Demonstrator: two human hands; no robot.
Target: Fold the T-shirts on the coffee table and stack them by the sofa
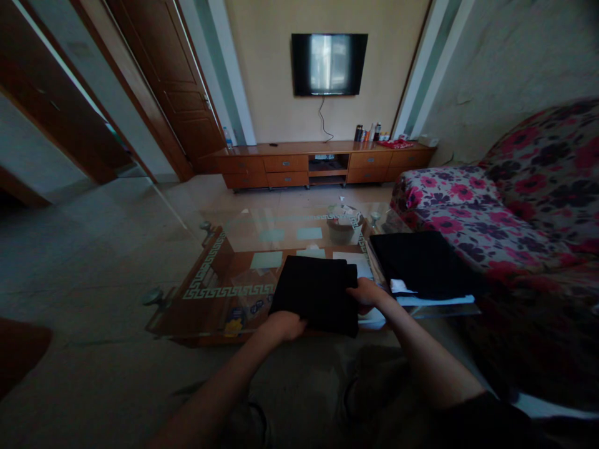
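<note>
A folded black garment point(316, 293), its exact kind unclear in the dim light, is held between my hands over the glass coffee table point(248, 292). My left hand point(286, 325) is closed on its near left edge, the fingertips partly hidden by the cloth. At the right side, my right hand point(367, 294) grips the edge near a small projecting fold. Further right, more folded black cloth point(421, 262) lies on the table's right end, with a white patch at its near left corner and something white beneath it.
Beyond the table is a long wooden TV cabinet point(287, 164) bearing several bottles, below a wall-mounted television point(329, 65). A floral-covered sofa point(496, 231) borders the table on the right. Near the table's far right corner is a bin-like container point(340, 231). Tiled floor point(107, 262) extends left.
</note>
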